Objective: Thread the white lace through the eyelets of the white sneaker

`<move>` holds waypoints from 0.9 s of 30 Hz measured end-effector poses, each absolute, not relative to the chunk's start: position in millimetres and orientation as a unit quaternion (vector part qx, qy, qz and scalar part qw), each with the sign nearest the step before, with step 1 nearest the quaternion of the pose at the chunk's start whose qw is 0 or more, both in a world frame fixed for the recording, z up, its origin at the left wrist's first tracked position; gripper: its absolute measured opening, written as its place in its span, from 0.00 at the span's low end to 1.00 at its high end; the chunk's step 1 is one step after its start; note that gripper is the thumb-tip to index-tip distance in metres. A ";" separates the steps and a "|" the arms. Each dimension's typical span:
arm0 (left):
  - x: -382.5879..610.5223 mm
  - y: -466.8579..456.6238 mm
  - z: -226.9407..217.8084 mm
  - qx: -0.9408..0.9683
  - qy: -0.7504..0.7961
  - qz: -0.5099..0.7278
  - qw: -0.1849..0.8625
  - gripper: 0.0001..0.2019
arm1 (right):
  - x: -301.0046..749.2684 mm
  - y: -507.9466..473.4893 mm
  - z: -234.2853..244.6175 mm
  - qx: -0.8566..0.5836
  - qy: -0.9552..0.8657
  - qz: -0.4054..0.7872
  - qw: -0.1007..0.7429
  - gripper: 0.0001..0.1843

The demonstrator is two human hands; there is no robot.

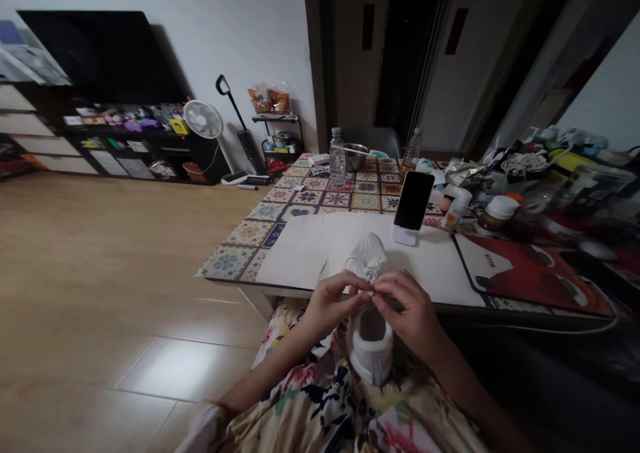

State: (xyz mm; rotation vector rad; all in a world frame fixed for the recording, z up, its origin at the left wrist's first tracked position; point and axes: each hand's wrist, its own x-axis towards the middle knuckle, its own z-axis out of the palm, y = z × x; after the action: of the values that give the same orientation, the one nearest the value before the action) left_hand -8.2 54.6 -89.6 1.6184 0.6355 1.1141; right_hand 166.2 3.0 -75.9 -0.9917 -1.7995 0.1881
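A white sneaker [371,346] rests on my lap with its toe on the white paper [310,250] at the table's front edge. My left hand [331,301] and my right hand [407,310] sit over the shoe's top, each with fingers pinched on the white shoelace [367,268]. The lace forms a small bow or knot between my fingertips. The heel of the shoe points toward me, over my floral-print clothing.
A black phone [413,201] stands on a white stand behind the shoe. A water bottle [337,158], a metal bowl [356,154], jars and clutter fill the tiled table [240,240]. A red mat [530,273] lies right. Wooden floor, a fan [202,120] and a TV stand lie left.
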 end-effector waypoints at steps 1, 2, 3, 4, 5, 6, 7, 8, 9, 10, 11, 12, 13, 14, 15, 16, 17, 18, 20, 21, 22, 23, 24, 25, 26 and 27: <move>-8.9 54.6 -89.1 0.681 0.266 0.462 0.502 0.12 | 166.6 3.4 -76.5 -0.418 -0.745 0.071 0.515 0.03; -9.4 54.4 -88.3 0.686 0.267 0.460 0.496 0.13 | 166.8 4.1 -77.8 -0.424 -0.741 0.074 0.516 0.03; -9.6 54.0 -87.2 0.687 0.269 0.457 0.496 0.13 | 166.8 4.9 -79.5 -0.428 -0.736 0.087 0.517 0.03; -9.6 53.5 -86.0 0.683 0.273 0.456 0.501 0.14 | 166.9 5.8 -81.3 -0.431 -0.731 0.110 0.517 0.03; -9.3 52.9 -84.7 0.675 0.279 0.454 0.510 0.14 | 166.9 6.6 -82.9 -0.430 -0.728 0.137 0.516 0.04; -8.9 52.2 -83.5 0.663 0.286 0.451 0.524 0.14 | 167.0 7.3 -84.1 -0.427 -0.728 0.164 0.510 0.05; -8.4 51.6 -82.5 0.648 0.292 0.448 0.543 0.14 | 167.1 7.8 -84.8 -0.423 -0.731 0.186 0.502 0.06; -7.7 51.1 -81.8 0.629 0.298 0.445 0.564 0.14 | 167.1 8.0 -85.0 -0.419 -0.737 0.198 0.492 0.05; -7.0 50.7 -81.5 0.607 0.303 0.442 0.586 0.14 | 167.1 8.0 -84.8 -0.417 -0.743 0.198 0.484 0.04; -6.2 50.5 -81.4 0.586 0.306 0.439 0.609 0.15 | 167.0 7.8 -84.3 -0.417 -0.750 0.186 0.478 0.02; -5.3 50.4 -81.4 0.565 0.308 0.437 0.629 0.15 | 166.7 7.4 -83.7 -0.419 -0.757 0.162 0.475 0.03; -4.5 50.4 -81.4 0.547 0.310 0.435 0.645 0.15 | 166.3 6.9 -83.0 -0.421 -0.761 0.129 0.476 0.05; -3.6 50.6 -81.4 0.531 0.312 0.434 0.658 0.16 | 165.7 6.2 -82.2 -0.421 -0.765 0.088 0.480 0.06; -2.9 50.9 -81.1 0.518 0.315 0.434 0.666 0.16 | 165.1 5.3 -81.4 -0.417 -0.769 0.041 0.483 0.06; -2.3 51.3 -80.7 0.509 0.316 0.435 0.671 0.16 | 164.5 4.3 -80.5 -0.411 -0.774 -0.007 0.482 0.07; -1.9 51.8 -80.1 0.504 0.316 0.436 0.675 0.16 | 163.9 3.2 -79.6 -0.402 -0.780 -0.051 0.476 0.07; -1.7 52.2 -79.5 0.502 0.314 0.437 0.677 0.16 | 163.4 2.1 -78.7 -0.394 -0.786 -0.089 0.467 0.07; -1.8 52.7 -79.1 0.503 0.311 0.436 0.679 0.16 | 163.2 1.2 -77.7 -0.388 -0.791 -0.116 0.459 0.08; -2.3 54.1 -79.1 0.508 0.307 0.432 0.679 0.15 | 163.4 0.1 -76.2 -0.379 -0.793 -0.132 0.458 0.08; -2.5 55.1 -79.7 0.509 0.306 0.434 0.677 0.14 | 164.0 0.0 -75.6 -0.374 -0.791 -0.120 0.470 0.07; -2.5 56.3 -80.6 0.509 0.307 0.438 0.675 0.14 | 164.9 0.2 -75.1 -0.366 -0.789 -0.099 0.484 0.06; -2.3 57.8 -81.7 0.506 0.307 0.444 0.673 0.13 | 166.1 0.6 -74.7 -0.357 -0.788 -0.071 0.497 0.05; -1.7 59.7 -83.0 0.501 0.307 0.452 0.671 0.13 | 167.5 1.1 -74.3 -0.344 -0.788 -0.041 0.508 0.04; -0.8 61.8 -84.3 0.495 0.307 0.459 0.671 0.13 | 169.0 1.6 -73.9 -0.329 -0.791 -0.011 0.515 0.03; 0.3 64.1 -85.7 0.489 0.306 0.467 0.671 0.13 | 170.4 1.9 -73.5 -0.313 -0.796 0.015 0.517 0.04; 1.6 66.5 -87.1 0.485 0.305 0.472 0.670 0.14 | 171.7 2.2 -73.1 -0.299 -0.803 0.036 0.514 0.04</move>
State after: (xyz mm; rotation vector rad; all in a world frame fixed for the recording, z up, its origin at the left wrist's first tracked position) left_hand 1.6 66.5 -87.1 1.0921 0.6877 1.0647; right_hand 171.7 2.2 -73.1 -0.7197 -1.9311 0.0856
